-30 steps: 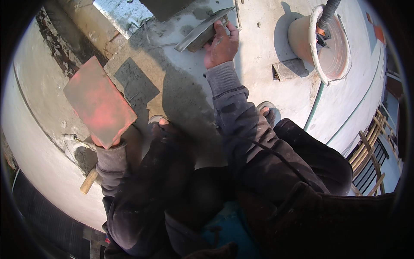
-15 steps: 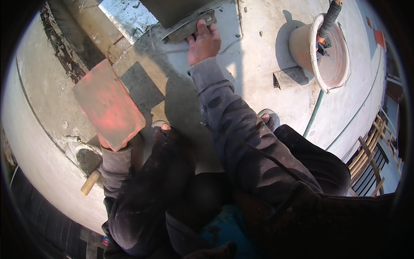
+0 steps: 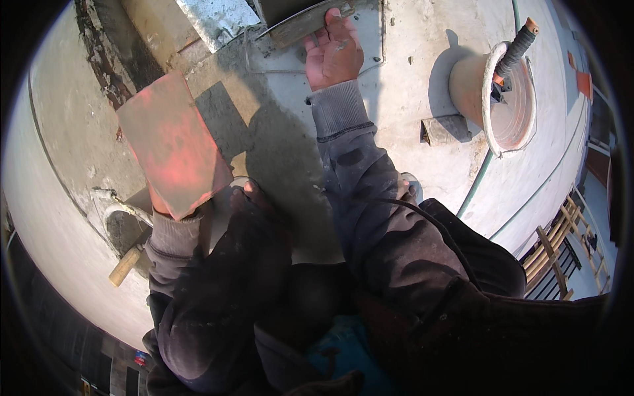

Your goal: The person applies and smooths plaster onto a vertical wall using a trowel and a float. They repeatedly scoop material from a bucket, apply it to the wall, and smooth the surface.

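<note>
Left hand: the left hand [image 3: 159, 202] is staying mostly out of sight under the board; only a strip of skin is showing at the lower edge, so I cannot tell how its fingers are closing.
Board: the flat grey board [image 3: 175, 145] with red smears is lying over the left hand, its broad face turning up toward the camera, and is casting a square shadow on the surface beside it.
Right hand: the right hand [image 3: 335, 58] is gripping the trowel near its right end, the thumb lying over the top and the fingers curling below.
Trowel: the trowel [image 3: 294, 25] is sitting at the upper edge of the view, its wooden grip showing; I cannot tell whether its blade is touching anything.
Top edge: a shiny metal sheet [image 3: 221, 21] is lying left of the trowel.
Bucket: a pale bucket [image 3: 466, 89] is standing well to the right, a tool with a black ridged handle [image 3: 514, 57] leaning out of it.
Beside the bucket: a small grey block [image 3: 446, 130] is lying in sunlight.
Left side: a wooden handle [image 3: 125, 266] is sticking out near the left sleeve [image 3: 175, 236].
Ground: the concrete surface [image 3: 416, 86] is carrying both feet.
</note>
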`<move>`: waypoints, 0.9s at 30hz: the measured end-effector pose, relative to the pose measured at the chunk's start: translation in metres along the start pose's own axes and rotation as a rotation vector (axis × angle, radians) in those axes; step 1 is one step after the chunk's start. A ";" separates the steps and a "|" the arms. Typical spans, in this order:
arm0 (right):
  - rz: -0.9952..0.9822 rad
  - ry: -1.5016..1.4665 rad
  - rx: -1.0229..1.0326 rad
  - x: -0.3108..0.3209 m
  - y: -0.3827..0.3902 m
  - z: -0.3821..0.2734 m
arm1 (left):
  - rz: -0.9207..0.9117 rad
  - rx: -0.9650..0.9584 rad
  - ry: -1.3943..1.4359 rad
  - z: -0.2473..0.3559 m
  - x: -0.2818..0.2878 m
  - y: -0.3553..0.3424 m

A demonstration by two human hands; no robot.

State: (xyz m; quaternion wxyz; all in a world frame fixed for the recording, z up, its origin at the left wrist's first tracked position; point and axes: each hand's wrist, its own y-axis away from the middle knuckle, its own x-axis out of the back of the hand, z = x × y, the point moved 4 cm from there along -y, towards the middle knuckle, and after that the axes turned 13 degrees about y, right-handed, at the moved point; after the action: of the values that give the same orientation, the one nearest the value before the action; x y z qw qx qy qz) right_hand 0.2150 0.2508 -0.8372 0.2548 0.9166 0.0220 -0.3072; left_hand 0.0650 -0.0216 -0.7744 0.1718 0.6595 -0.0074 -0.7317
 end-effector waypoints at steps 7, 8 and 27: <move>0.063 0.022 0.008 0.042 -0.013 0.004 | -0.010 -0.084 0.149 -0.008 0.004 -0.010; 0.065 0.027 0.010 0.046 -0.019 0.009 | 0.010 -0.085 0.145 -0.009 0.006 -0.008; -0.352 -0.011 0.105 0.005 0.036 -0.061 | -0.235 0.046 0.086 -0.012 -0.008 -0.033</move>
State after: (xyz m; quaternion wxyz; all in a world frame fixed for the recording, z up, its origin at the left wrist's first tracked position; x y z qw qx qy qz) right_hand 0.2595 0.2478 -0.7821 0.1488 0.9089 0.1647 -0.3529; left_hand 0.0691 0.0143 -0.7763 0.0700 0.6905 0.0607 -0.7174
